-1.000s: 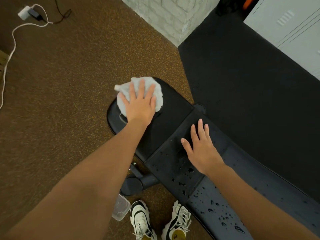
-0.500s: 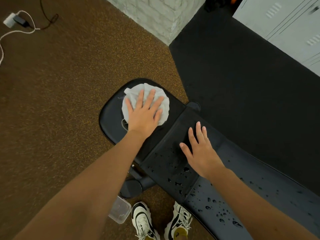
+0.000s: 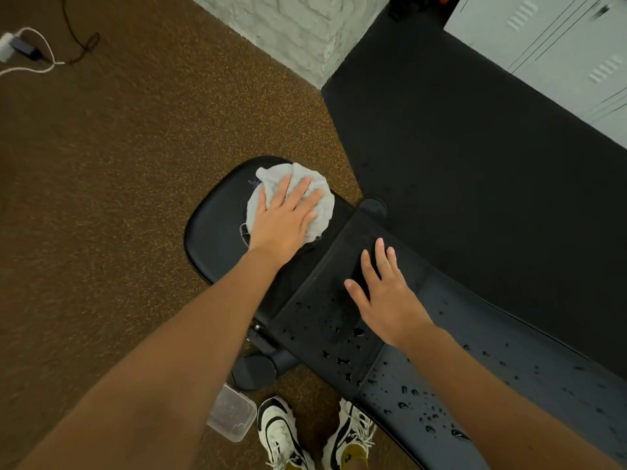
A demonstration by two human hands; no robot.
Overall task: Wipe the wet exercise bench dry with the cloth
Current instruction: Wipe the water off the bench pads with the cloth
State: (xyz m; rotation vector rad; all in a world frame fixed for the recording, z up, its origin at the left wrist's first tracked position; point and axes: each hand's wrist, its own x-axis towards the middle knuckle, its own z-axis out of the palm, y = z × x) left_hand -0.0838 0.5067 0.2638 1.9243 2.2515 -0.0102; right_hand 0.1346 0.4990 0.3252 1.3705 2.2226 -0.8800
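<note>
Left hand flat, fingers straight and spread, palm pressing down on the crumpled pale grey cloth; nothing curled round it, the grip is wide open. The cloth sits bunched on the rounded end pad of the black padded exercise bench, and that pad looks smooth and free of drops. Right hand lies open too, fingers straight, resting flat on the middle section of the surface. Beside and behind that hand, water droplets bead all over the black vinyl, running on down the long pad. Below, a clear plastic container stands on the brown speckled floor, just beside the black-and-white sneakers.
</note>
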